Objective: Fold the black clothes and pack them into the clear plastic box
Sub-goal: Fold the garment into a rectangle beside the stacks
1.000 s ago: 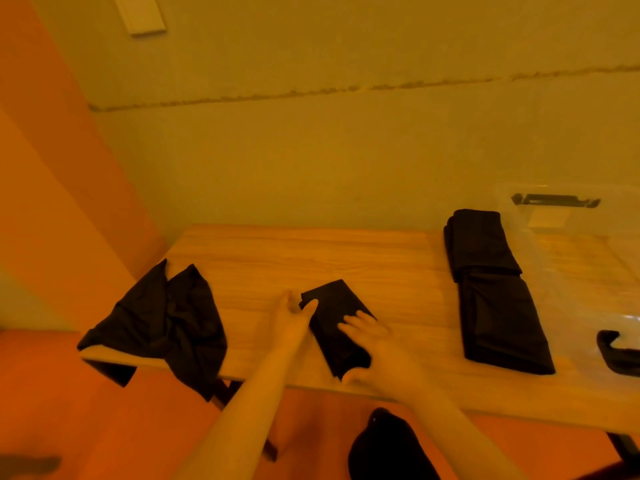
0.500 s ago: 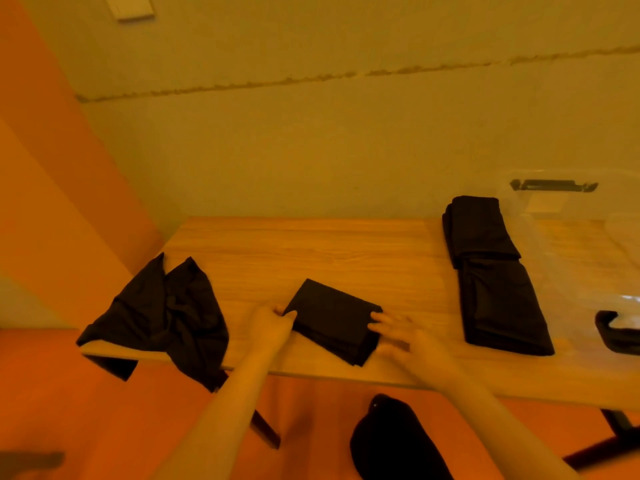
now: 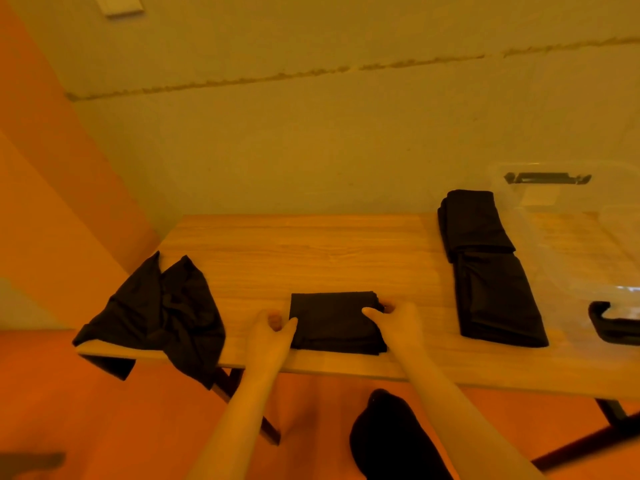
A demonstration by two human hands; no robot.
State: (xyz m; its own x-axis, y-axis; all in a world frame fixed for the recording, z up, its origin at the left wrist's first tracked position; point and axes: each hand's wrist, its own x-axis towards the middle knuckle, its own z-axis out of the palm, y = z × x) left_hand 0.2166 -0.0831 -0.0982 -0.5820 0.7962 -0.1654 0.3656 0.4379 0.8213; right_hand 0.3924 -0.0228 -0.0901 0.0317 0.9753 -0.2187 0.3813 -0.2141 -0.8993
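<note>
A small folded black garment [image 3: 332, 320] lies square to the table's near edge. My left hand [image 3: 272, 332] pinches its left edge, thumb on top. My right hand [image 3: 394, 323] grips its right edge, thumb on top and fingers curled at the far corner. A long stack of folded black clothes [image 3: 485, 268] lies to the right. An unfolded black garment [image 3: 159, 313] hangs over the table's left front corner. The clear plastic box [image 3: 568, 216] with black latches stands at the far right.
The wooden table [image 3: 311, 247] stands against a pale wall. A black latch handle [image 3: 613, 322] of the box sits at the right edge. A dark foot or sock [image 3: 391, 434] shows below the table on the orange floor.
The small folded garment has turned from slanted to square with the table edge. Both hands moved from its top to its left and right edges and took hold.
</note>
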